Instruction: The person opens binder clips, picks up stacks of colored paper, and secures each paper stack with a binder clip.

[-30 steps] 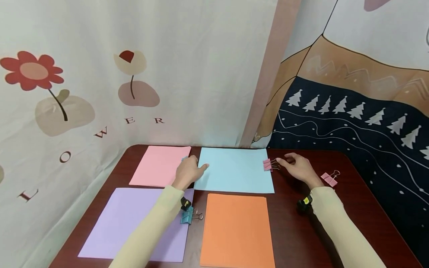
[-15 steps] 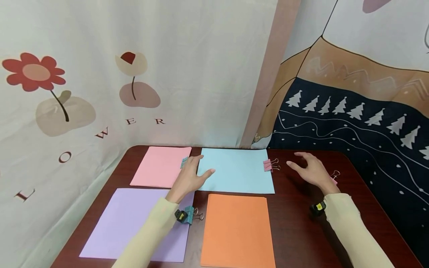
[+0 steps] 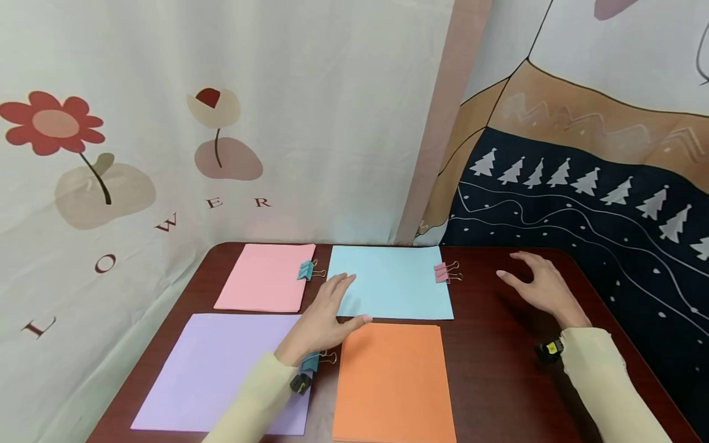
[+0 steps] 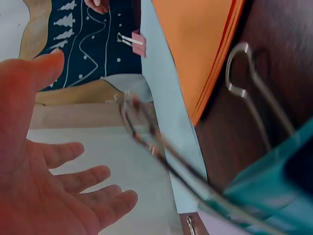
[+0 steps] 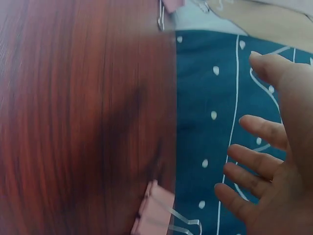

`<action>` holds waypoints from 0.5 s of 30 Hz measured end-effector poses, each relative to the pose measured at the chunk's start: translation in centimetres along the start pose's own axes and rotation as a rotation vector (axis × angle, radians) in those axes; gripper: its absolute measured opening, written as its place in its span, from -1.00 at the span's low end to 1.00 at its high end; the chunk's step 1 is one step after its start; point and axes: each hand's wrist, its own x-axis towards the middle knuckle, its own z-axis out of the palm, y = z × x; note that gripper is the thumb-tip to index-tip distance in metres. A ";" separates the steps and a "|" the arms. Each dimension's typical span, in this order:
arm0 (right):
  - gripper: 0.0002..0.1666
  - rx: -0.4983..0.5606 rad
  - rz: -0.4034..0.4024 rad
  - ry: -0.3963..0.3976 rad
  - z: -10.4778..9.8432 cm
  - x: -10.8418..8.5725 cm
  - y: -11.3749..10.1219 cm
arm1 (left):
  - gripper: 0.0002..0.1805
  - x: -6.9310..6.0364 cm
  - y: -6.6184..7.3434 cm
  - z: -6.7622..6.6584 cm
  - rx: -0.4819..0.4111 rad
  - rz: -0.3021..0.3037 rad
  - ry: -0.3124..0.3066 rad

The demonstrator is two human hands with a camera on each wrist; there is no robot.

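My left hand hovers with spread fingers over the purple paper and the corner of the blue paper, holding nothing. Just under its wrist, a teal binder clip grips the right edge of the purple paper; it looms large in the left wrist view. Another teal binder clip is on the pink paper stack. On the blue paper's right edge sits a pink binder clip. My right hand is raised above the table's right side, fingers apart. A loose pink binder clip lies below it, hidden in the head view.
An orange paper stack without a visible clip lies at the front middle of the dark red table. Printed curtains hang close behind the table and along its sides.
My right hand has left the pink clip on the blue paper and moved right, over the loose pink clip. The left hand has drawn back from the pink stack's teal clip toward me.
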 end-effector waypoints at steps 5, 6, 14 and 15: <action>-0.05 0.001 0.008 0.010 -0.9 -0.7 1.4 | 0.02 -0.8 0.8 0.8 0.029 0.023 -0.069; -0.05 0.001 0.011 0.012 -1.1 -0.9 1.6 | 0.02 -0.9 1.0 0.9 0.039 0.027 -0.087; -0.11 -0.002 0.020 0.038 -1.8 -1.6 3.5 | 0.00 -1.7 1.9 2.7 0.104 0.064 -0.209; -0.11 -0.004 0.024 0.038 -1.8 -1.7 3.7 | 0.00 -1.8 2.0 2.9 0.112 0.068 -0.223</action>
